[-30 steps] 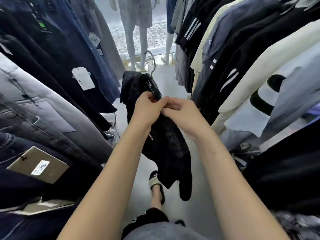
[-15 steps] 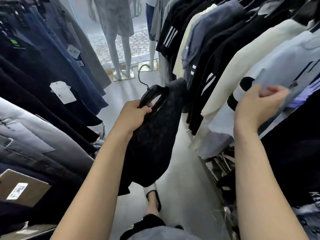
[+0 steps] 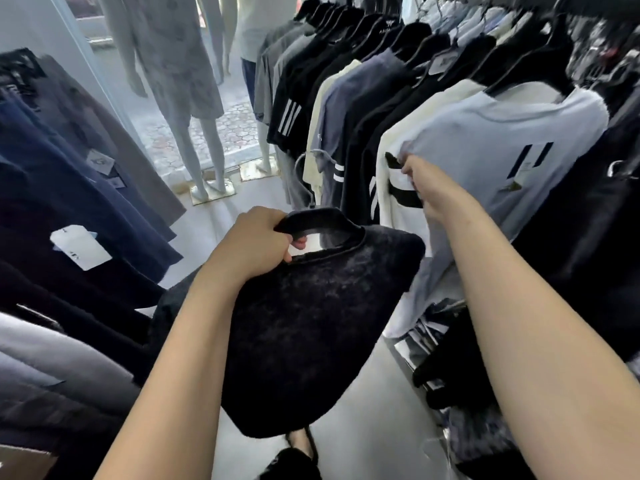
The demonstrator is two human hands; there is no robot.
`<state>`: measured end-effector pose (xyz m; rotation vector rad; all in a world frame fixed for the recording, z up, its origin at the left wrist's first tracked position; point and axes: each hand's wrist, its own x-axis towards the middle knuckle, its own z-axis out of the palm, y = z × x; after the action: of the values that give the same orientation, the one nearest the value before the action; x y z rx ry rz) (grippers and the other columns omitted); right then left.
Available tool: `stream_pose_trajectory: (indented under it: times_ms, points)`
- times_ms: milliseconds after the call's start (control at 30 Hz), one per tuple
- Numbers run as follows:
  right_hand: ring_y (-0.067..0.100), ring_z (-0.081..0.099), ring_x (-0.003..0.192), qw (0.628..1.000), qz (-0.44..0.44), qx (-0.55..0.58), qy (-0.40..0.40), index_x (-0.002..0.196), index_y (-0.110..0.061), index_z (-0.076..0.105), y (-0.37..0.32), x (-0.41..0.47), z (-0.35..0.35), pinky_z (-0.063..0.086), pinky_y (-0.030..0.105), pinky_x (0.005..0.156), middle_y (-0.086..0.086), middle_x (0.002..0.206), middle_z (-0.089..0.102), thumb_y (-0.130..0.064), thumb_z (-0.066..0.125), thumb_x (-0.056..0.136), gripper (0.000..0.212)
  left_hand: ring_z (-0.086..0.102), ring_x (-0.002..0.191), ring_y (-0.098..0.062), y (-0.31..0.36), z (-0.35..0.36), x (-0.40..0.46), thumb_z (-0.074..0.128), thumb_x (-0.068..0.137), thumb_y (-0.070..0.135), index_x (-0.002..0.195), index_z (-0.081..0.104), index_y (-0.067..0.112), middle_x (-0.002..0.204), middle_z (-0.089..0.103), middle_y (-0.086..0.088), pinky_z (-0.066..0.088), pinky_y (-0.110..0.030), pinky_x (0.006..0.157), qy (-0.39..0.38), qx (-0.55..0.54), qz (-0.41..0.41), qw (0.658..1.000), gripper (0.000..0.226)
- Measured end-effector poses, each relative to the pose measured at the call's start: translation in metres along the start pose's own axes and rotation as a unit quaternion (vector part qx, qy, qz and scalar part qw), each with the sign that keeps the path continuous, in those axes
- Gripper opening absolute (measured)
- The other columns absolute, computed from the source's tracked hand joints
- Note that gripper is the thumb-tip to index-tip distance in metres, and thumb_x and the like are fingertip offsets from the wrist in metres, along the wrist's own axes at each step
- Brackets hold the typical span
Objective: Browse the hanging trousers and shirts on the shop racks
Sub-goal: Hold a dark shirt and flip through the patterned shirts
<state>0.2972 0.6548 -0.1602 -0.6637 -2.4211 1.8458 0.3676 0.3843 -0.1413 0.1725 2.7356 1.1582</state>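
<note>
Shop aisle, seen from above the arms. Along the right, a crowded rack of hanging shirts (image 3: 408, 98) in black, grey, cream and slate blue, several with white stripes on the sleeve. Along the left, a rack of hanging trousers (image 3: 69, 174) in navy, black and grey, fanned toward the grey floor (image 3: 374, 410). At the far end, two pale mannequins (image 3: 187, 81) on square bases before a glass front, patterned paving outside.

Centre, held out over the aisle off the racks: a dark mottled T-shirt (image 3: 311, 323) on a black hanger (image 3: 315, 220), metal hook up. Right of it, still on the rack, a pale blue T-shirt (image 3: 491, 140) with a dark double-bar mark on the chest and black-and-white banding on the sleeve.

Left hand (image 3: 256, 244) closed around the left shoulder of the black hanger, fingers curled under it. Right hand (image 3: 426, 188) pinching the pale blue T-shirt's fabric at the sleeve, cloth bunched between thumb and fingers.

On a navy pair at left, a white paper tag (image 3: 81, 247). At bottom centre, a sandalled foot (image 3: 301, 441).
</note>
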Motion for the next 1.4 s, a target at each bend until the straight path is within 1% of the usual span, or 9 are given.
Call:
stream_pose_trajectory:
  times_ms: [133,333,433,500,633,767,867,1133,1400]
  points:
    - [0.017,0.034,0.076,0.996,-0.007,-0.035,-0.077,0.077,-0.029,0.043,0.002,0.03,-0.007,0.028,0.031,0.065,-0.004,0.079,0.037,-0.045,0.048,0.057,0.027,0.062,0.067,-0.009,0.031,0.01,0.008,0.049,0.088,0.004,0.09,0.072,0.017,0.078,0.071,-0.005,0.041,-0.02,0.055,-0.027,0.042,0.045,0.998,0.027]
    - [0.025,0.054,0.126,0.994,-0.015,-0.097,-0.054,0.106,-0.013,0.068,-0.031,-0.013,-0.014,0.038,0.03,0.079,0.009,0.129,0.064,-0.033,0.044,0.093,0.034,0.063,0.064,-0.009,0.067,0.03,0.046,0.049,0.087,0.005,0.091,0.071,0.01,0.074,0.069,-0.004,0.042,-0.016,0.051,-0.06,0.03,0.081,0.994,0.022]
    - [0.033,0.055,0.121,0.989,-0.033,-0.131,-0.062,0.12,-0.008,0.067,-0.039,-0.018,-0.031,0.048,0.041,0.088,0.018,0.129,0.061,-0.022,0.042,0.097,0.036,0.068,0.074,-0.014,0.082,0.04,0.071,0.051,0.085,0.004,0.092,0.07,0.015,0.077,0.072,-0.004,0.054,-0.031,0.066,-0.088,0.035,0.106,0.99,0.022]
    - [0.037,0.058,0.111,0.979,-0.047,-0.196,-0.011,0.115,-0.001,0.066,-0.042,-0.017,-0.045,0.048,0.044,0.094,0.021,0.121,0.064,-0.019,0.043,0.091,0.037,0.069,0.082,-0.019,0.094,0.046,0.084,0.054,0.085,0.003,0.095,0.068,0.014,0.079,0.073,-0.004,0.055,-0.037,0.077,-0.112,0.036,0.124,0.985,0.021]
    - [0.023,0.038,0.055,0.962,-0.046,-0.203,0.178,0.06,-0.012,0.041,-0.046,-0.014,-0.078,0.031,0.032,0.051,0.003,0.058,0.043,-0.016,0.045,0.086,0.026,0.069,0.087,-0.023,0.128,0.061,0.107,0.057,0.087,0.01,0.093,0.068,0.01,0.076,0.073,-0.004,0.05,-0.037,0.086,-0.16,-0.025,0.146,0.976,0.013]
    - [0.02,0.045,0.06,0.939,-0.031,-0.134,0.314,0.061,-0.011,0.045,-0.05,-0.011,-0.101,0.036,0.031,0.051,0.001,0.061,0.051,-0.022,0.042,0.092,0.032,0.07,0.076,-0.017,0.171,0.079,0.129,0.06,0.079,0.008,0.075,0.068,0.029,0.068,0.071,0.002,0.055,-0.044,0.086,-0.176,-0.075,0.226,0.955,0.022]
    - [0.023,0.065,0.078,0.944,-0.026,-0.063,0.324,0.087,-0.01,0.061,-0.055,-0.012,-0.113,0.053,0.039,0.074,0.006,0.079,0.069,-0.034,0.039,0.094,0.033,0.066,0.064,-0.005,0.206,0.09,0.137,0.062,0.082,0.009,0.093,0.07,0.033,0.064,0.068,0.009,0.054,-0.027,0.081,-0.174,-0.123,0.289,0.933,0.028]
    - [0.015,0.054,0.092,0.934,-0.057,-0.107,0.335,0.106,-0.019,0.063,-0.08,-0.028,-0.142,0.037,0.031,0.075,-0.007,0.092,0.06,-0.044,0.034,0.102,0.038,0.06,0.077,-0.002,0.282,0.105,0.155,0.057,0.094,0.014,0.134,0.054,0.015,0.105,0.071,-0.005,0.039,-0.001,0.061,-0.155,-0.084,0.407,0.897,0.04]
    - [0.019,0.053,0.115,0.931,0.019,-0.175,0.319,0.135,-0.029,0.053,-0.065,-0.012,-0.155,0.036,0.025,0.082,-0.004,0.132,0.058,-0.049,0.035,0.096,0.047,0.062,0.101,-0.024,0.291,0.162,0.187,0.05,0.091,0.016,0.13,0.06,0.022,0.107,0.07,-0.009,0.038,-0.02,0.07,-0.182,-0.056,0.407,0.893,0.041]
